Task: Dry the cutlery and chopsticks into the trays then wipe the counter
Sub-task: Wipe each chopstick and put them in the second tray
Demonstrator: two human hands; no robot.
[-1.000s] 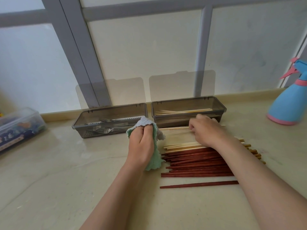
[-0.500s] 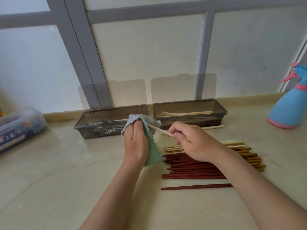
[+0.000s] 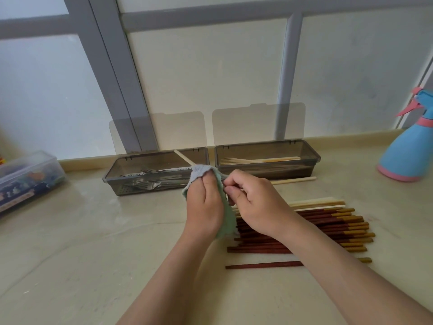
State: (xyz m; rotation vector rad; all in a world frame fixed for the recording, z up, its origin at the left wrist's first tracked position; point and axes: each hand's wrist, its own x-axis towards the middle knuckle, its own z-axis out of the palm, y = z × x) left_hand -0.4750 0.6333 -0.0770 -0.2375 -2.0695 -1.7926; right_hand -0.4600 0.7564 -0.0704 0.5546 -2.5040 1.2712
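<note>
Pushed further through cloth (image 3: 226, 207): 1 pale chopstick (image 3: 184, 157), tip beyond left hand (image 3: 203, 205) clamped on cloth; right hand (image 3: 257, 207) pinching near end. Drying mid-stroke; pile (image 3: 328, 227) under right wrist probably next.

Soft daylight comes through the frosted window (image 3: 210, 73); the counter (image 3: 93, 242) shows faint sheen, weak shadows, and wide-angle bending at the edges.

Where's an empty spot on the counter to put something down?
Biggest bare patch: the counter in front of the fork tray, right of the plastic box. A smaller one between the chopstick pile and spray bottle. Crowded in the middle.
</note>
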